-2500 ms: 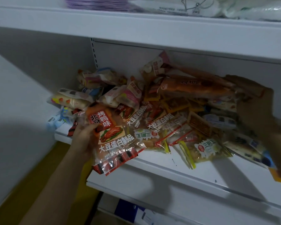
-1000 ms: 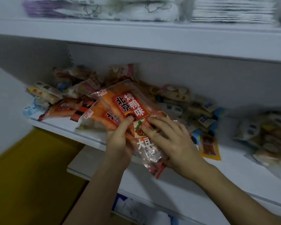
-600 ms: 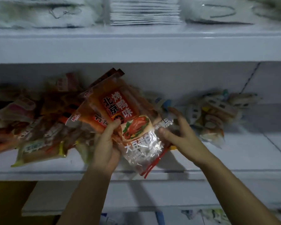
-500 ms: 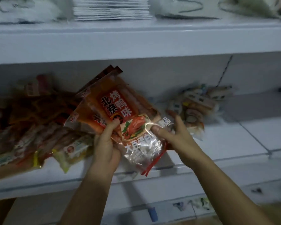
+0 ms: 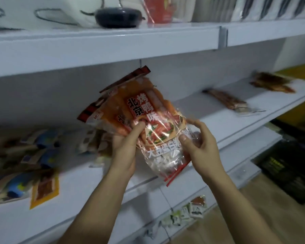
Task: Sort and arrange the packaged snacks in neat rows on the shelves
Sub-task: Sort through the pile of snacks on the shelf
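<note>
Snack packs (image 5: 144, 117) carried rightward, both hands (image 5: 164, 147).

Two bare forearms reaching up from the bottom edge, no sleeves in sight, left hand (image 5: 125, 148) and right hand (image 5: 202, 147) both bare, no gloves, no rings, no watch or wristband, short plain fingernails, thumbnail on the right hand visible

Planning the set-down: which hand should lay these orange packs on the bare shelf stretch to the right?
Probably the right hand: it pinches the orange packs on the side nearest the bare shelf. The left hand grips them from the pile side.
</note>
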A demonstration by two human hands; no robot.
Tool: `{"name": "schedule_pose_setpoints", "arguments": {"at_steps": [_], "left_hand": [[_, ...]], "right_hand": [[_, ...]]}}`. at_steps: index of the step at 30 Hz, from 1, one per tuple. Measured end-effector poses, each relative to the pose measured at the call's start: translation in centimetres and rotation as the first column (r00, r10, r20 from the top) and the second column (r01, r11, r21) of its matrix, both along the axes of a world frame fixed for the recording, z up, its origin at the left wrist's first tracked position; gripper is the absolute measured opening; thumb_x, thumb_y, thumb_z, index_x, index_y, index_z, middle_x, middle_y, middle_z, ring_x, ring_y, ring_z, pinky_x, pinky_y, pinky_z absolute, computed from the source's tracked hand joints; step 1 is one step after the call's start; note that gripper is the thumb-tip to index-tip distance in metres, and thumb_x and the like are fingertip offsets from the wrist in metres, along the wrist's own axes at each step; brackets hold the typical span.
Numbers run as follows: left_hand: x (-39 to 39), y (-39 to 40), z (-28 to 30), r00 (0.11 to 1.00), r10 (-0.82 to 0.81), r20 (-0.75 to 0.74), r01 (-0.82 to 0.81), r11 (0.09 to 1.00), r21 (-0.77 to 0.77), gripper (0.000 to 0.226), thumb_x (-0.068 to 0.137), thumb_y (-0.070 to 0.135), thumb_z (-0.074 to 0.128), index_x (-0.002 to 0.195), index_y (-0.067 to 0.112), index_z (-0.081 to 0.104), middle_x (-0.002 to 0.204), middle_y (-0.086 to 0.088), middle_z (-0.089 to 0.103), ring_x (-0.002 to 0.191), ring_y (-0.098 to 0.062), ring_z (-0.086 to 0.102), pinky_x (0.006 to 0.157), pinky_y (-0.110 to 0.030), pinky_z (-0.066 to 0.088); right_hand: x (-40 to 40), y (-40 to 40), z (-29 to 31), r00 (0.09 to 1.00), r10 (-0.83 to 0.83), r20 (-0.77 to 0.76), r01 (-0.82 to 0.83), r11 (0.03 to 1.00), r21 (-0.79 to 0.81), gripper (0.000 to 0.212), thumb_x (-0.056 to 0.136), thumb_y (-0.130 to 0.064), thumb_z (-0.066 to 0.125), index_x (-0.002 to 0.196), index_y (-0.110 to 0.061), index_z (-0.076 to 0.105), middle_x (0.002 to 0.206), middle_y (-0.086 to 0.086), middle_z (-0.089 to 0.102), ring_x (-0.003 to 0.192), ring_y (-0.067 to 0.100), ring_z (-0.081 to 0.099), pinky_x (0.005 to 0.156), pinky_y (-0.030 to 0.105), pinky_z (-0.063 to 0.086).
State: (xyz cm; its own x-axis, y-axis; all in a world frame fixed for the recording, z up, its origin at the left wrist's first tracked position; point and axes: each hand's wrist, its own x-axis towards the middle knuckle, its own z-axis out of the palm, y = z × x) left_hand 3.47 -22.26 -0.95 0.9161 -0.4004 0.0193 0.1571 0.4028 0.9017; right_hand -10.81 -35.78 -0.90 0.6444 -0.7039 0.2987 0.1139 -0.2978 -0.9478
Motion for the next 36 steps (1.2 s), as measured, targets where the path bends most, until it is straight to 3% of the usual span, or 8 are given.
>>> {"name": "schedule_pose_setpoints", "arguments": {"at_steps": [3,5,9,14,20,30,33,36], "left_hand": [[-2.8,-8.7,-0.8,0.998,-0.025,0.054,0.024,0.999,0.021,0.050,0.072,0.025,0.090,0.117,0.019,0.069,0.117,-0.005,0.075,0.110,-0.023,0.071,0.104,-0.056,0.052],[-4.5,-14.2,-1.2,0.999,-0.009,0.053,0.006,0.998,0.066,0.090,0.063,0.036,0.097,0.139,0.024,0.050,0.129,-0.001,0.070,0.118,-0.020,0.069,0.105,-0.053,0.052],[-6.6,-22.7,-1.6,0.999,0.032,0.036,-0.037,0.991,0.132,0.123,0.057,0.041,0.100,0.152,0.037,0.023,0.140,-0.001,0.061,0.122,-0.016,0.066,0.109,-0.048,0.049],[-5.5,-30.3,-2.5,0.992,0.106,0.071,-0.120,0.966,0.228,0.127,0.070,0.033,0.095,0.159,0.034,0.004,0.129,0.006,0.062,0.121,-0.016,0.062,0.111,-0.039,0.043],[-1.2,-37.6,-4.5,0.989,0.125,0.082,-0.146,0.928,0.343,0.105,0.066,0.069,0.085,0.148,0.042,0.024,0.138,0.000,0.064,0.116,-0.022,0.069,0.101,-0.051,0.055],[2.0,-46.2,-4.4,0.969,-0.026,0.245,-0.131,0.788,0.602,0.042,0.089,0.067,0.067,0.101,0.027,0.066,0.095,-0.002,0.076,0.089,-0.025,0.074,0.085,-0.046,0.060],[0.8,-45.3,-3.5,0.980,0.025,0.196,-0.162,0.671,0.724,0.083,0.086,0.078,0.058,0.148,0.025,0.046,0.133,-0.001,0.063,0.110,-0.026,0.068,0.091,-0.039,0.056],[-0.9,-41.7,-3.4,0.947,0.052,0.318,-0.303,0.476,0.826,0.081,0.100,0.059,0.049,0.163,0.016,0.022,0.165,-0.010,0.034,0.146,-0.031,0.041,0.110,-0.034,0.037]], "right_hand": [[-3.8,-7.4,-0.8,0.989,-0.136,-0.051,0.130,0.987,-0.093,0.041,0.096,-0.029,0.065,0.132,-0.045,0.053,0.092,-0.005,0.071,0.080,0.021,0.071,0.074,0.052,0.061],[-6.1,-12.0,-0.8,0.974,-0.204,-0.096,0.187,0.969,-0.160,0.047,0.098,-0.031,0.062,0.138,-0.049,0.047,0.092,-0.002,0.070,0.080,0.024,0.070,0.072,0.051,0.060],[-8.3,-20.1,-1.1,0.942,-0.281,-0.183,0.228,0.937,-0.264,0.060,0.100,-0.031,0.060,0.152,-0.043,0.034,0.134,0.002,0.063,0.109,0.026,0.066,0.092,0.048,0.056],[-7.2,-26.7,-2.2,0.944,-0.246,-0.220,0.156,0.921,-0.358,0.059,0.100,-0.022,0.061,0.153,-0.034,0.038,0.134,0.001,0.059,0.107,0.030,0.063,0.095,0.050,0.053],[-4.0,-34.3,-3.2,0.907,-0.242,-0.344,0.060,0.884,-0.464,0.049,0.102,-0.019,0.054,0.150,-0.022,0.046,0.144,0.004,0.052,0.122,0.017,0.051,0.093,0.018,0.033],[-1.6,-44.5,-4.7,0.827,-0.378,-0.415,0.049,0.785,-0.618,0.034,0.095,-0.030,0.060,0.129,-0.031,0.066,0.149,0.012,0.043,0.134,0.035,0.035,0.102,0.058,0.039],[-2.9,-45.9,-3.8,0.854,-0.358,-0.377,0.084,0.811,-0.578,0.032,0.096,-0.035,0.055,0.124,-0.029,0.069,0.150,0.010,0.042,0.138,0.034,0.032,0.104,0.061,0.037],[-4.1,-46.4,-2.3,0.912,-0.295,-0.285,0.091,0.822,-0.562,0.035,0.095,-0.038,0.050,0.122,-0.026,0.070,0.140,0.010,0.051,0.131,0.032,0.038,0.102,0.057,0.039]]}}
